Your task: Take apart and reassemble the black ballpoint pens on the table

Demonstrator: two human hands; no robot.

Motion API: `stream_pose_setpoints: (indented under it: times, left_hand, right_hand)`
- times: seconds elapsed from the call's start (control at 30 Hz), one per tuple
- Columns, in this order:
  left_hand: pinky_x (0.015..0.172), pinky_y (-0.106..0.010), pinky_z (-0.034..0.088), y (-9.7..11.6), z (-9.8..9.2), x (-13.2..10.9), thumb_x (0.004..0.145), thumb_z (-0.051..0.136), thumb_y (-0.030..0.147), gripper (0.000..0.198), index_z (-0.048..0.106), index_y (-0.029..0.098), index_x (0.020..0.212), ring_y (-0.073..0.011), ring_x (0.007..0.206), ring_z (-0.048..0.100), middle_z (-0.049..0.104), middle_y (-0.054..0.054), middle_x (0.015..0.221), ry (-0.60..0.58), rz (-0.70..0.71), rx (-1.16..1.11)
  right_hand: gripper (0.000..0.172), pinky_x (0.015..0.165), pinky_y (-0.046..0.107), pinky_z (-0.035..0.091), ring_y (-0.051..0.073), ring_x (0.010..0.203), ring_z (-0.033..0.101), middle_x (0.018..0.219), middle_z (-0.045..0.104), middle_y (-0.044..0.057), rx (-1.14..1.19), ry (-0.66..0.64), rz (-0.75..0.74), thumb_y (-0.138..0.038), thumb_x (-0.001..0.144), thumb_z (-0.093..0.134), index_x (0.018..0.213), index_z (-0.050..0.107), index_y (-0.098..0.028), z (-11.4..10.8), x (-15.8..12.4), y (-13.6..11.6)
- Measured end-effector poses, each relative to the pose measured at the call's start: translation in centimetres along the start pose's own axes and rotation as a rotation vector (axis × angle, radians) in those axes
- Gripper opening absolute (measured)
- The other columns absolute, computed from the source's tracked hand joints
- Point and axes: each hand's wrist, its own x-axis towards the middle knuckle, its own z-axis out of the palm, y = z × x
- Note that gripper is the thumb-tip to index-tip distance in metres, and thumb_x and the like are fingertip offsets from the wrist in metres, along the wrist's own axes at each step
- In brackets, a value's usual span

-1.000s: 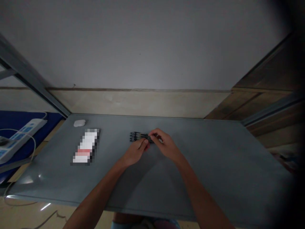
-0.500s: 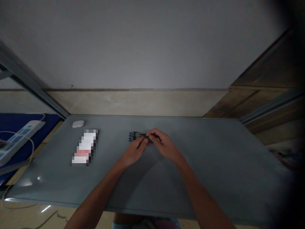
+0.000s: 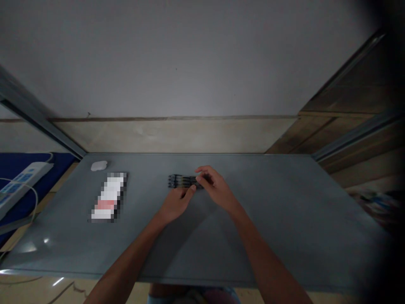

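An illegibly pixelated phone (image 3: 109, 196) lay on a grey table (image 3: 284, 215) by a wall (image 3: 174, 76); left hand (image 3: 174, 204) and right hand (image 3: 217, 190) met dark rods (image 3: 181, 181), grip unclear.

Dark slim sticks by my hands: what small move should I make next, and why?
I'd probably draw the right hand back slightly to check alignment: it covers the right ends of the dark slim sticks, while their left ends show, roughly lined up.
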Motion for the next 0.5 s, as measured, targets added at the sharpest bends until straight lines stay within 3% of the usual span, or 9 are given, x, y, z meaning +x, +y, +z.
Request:
stream_pose_setpoints:
  times: [0.17,0.5]
  left_hand:
    - [0.050,-0.029,0.015,0.2,-0.2,0.0,0.091,0.030,0.062,0.057,0.029,0.021,0.052,-0.0102,0.047,0.027,0.027,0.003,0.051,0.006,-0.081,-0.030]
    - [0.048,-0.027,0.020,-0.4,0.0,0.1,0.086,0.032,0.072,0.062,0.034,0.021,0.052,-0.0100,0.044,0.030,0.030,0.004,0.047,0.004,-0.165,-0.250]
  right_hand:
    - [0.021,0.061,0.025,0.041,0.014,0.069,0.055,0.080,0.060,0.001,0.046,0.125,-0.009,-0.041,0.091,0.057,0.097,0.064,-0.022,-0.8,0.2,0.3]
    - [0.033,0.050,0.026,0.036,0.012,0.049,0.045,0.054,0.048,-0.003,0.116,0.341,0.049,-0.048,0.092,0.050,0.084,0.066,-0.020,-2.1,0.8,1.2]
